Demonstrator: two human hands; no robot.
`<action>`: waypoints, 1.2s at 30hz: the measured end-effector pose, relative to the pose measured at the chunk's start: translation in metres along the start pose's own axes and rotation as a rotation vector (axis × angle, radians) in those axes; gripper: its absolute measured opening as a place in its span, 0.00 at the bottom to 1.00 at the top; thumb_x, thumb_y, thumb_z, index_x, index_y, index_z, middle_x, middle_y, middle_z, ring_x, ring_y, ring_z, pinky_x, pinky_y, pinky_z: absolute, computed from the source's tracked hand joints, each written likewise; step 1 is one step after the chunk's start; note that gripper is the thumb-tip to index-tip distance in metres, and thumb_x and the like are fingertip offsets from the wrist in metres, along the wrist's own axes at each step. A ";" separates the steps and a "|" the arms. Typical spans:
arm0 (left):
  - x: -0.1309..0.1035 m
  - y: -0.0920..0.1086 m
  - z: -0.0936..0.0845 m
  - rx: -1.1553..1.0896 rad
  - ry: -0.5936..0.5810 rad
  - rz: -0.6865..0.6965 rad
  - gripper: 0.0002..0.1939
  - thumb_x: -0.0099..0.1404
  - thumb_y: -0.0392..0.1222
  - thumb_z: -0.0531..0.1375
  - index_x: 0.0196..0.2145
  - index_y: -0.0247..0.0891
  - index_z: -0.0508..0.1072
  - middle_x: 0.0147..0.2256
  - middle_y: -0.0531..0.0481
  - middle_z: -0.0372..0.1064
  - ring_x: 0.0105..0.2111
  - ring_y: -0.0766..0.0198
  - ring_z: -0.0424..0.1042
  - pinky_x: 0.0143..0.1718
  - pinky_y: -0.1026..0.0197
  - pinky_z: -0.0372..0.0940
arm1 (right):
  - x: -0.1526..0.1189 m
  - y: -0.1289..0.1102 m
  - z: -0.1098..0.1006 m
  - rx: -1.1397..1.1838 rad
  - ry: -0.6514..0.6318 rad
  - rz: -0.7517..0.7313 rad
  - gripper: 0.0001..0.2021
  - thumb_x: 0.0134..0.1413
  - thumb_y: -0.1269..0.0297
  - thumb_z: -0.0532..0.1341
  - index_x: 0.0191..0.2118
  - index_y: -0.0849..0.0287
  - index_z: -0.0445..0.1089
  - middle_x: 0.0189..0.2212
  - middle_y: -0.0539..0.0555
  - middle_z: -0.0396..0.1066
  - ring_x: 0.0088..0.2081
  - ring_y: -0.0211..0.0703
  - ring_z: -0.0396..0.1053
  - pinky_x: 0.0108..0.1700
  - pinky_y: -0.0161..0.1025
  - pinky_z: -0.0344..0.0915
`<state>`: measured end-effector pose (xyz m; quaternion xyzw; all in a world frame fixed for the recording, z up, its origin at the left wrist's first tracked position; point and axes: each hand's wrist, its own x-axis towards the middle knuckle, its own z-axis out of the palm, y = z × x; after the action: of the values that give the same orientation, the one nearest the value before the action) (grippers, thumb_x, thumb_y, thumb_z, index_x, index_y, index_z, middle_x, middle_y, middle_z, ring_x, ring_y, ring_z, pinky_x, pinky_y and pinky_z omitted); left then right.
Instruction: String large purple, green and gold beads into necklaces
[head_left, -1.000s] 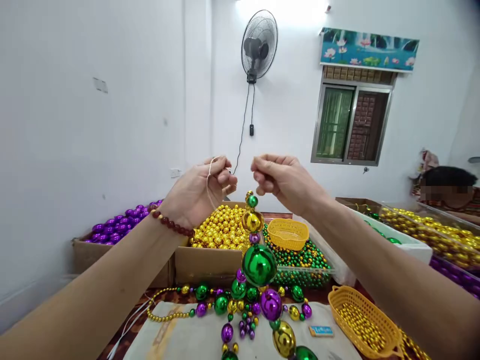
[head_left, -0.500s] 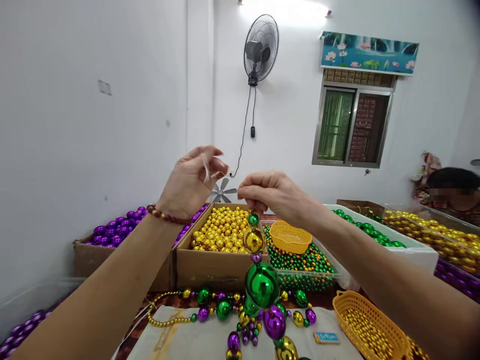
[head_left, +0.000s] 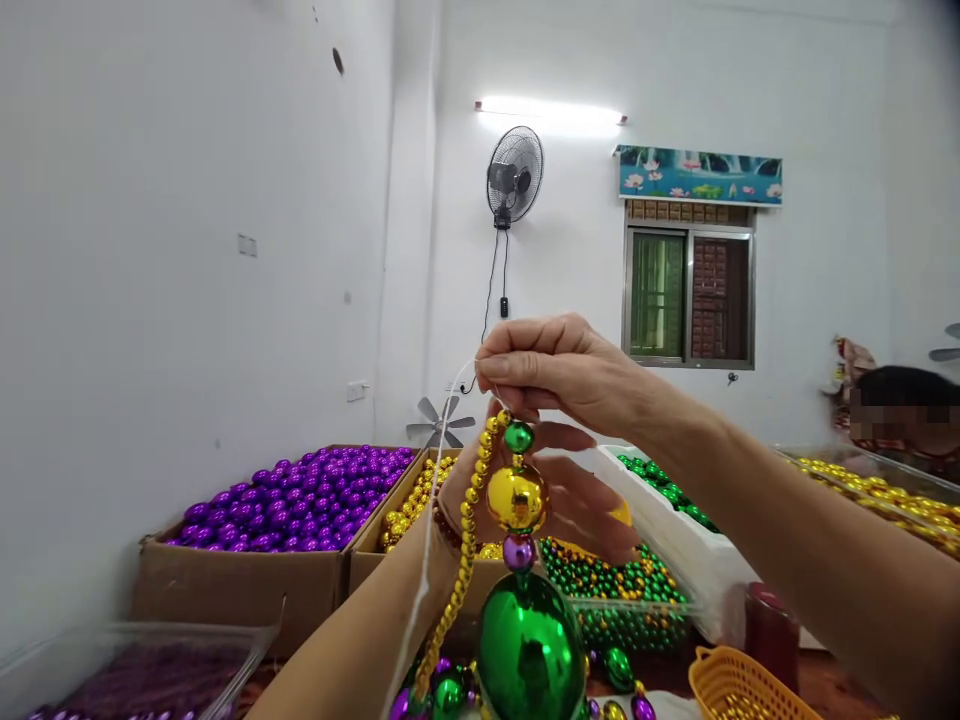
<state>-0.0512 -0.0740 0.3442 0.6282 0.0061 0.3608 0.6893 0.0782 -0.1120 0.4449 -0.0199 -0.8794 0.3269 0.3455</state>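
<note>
Near the centre of the frame, the white string [head_left: 424, 588] is pinched between the thumb and fingers of the right hand [head_left: 555, 365], just above the bead strand [head_left: 519, 553], which is hung down to the bottom edge, with a small green bead [head_left: 519, 437] near its top and a large green bead [head_left: 531, 645] lower down. Behind the strand, the left hand [head_left: 559, 488] is held with its fingers spread; whether anything is touched by its hidden parts cannot be told. Just left of the strand, a chain of small gold beads [head_left: 468, 520] is draped. For good work, the pinch should be held firm and close to the small green bead, so that slack is not drawn out by the weight below; the long run of string, arched toward the lower left, is best guided clear of the chain, on which it could be snagged.
</note>
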 end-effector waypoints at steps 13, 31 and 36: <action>0.008 0.064 0.031 0.703 0.324 0.069 0.13 0.58 0.46 0.66 0.37 0.36 0.73 0.33 0.49 0.70 0.26 0.70 0.66 0.24 0.67 0.60 | 0.003 -0.035 -0.032 -0.556 0.186 0.148 0.10 0.52 0.78 0.60 0.22 0.64 0.71 0.15 0.49 0.65 0.17 0.31 0.60 0.17 0.29 0.57; 0.034 0.094 0.065 0.455 0.422 0.083 0.23 0.72 0.47 0.45 0.35 0.30 0.75 0.33 0.48 0.73 0.40 0.51 0.76 0.37 0.45 0.65 | 0.018 -0.045 -0.062 -0.429 0.350 -0.016 0.07 0.53 0.74 0.53 0.32 0.75 0.66 0.17 0.38 0.65 0.20 0.17 0.60 0.24 0.26 0.50; 0.034 0.097 0.052 0.434 0.127 0.056 0.16 0.72 0.41 0.49 0.36 0.28 0.72 0.32 0.48 0.72 0.32 0.65 0.73 0.38 0.57 0.66 | 0.029 -0.032 -0.090 -0.451 0.343 -0.012 0.19 0.49 0.78 0.37 0.25 0.81 0.63 0.17 0.39 0.64 0.25 0.16 0.62 0.24 0.26 0.50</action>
<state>-0.0494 -0.1067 0.4545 0.7377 0.1095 0.4087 0.5261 0.1184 -0.0793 0.5303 -0.1463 -0.8587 0.1128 0.4780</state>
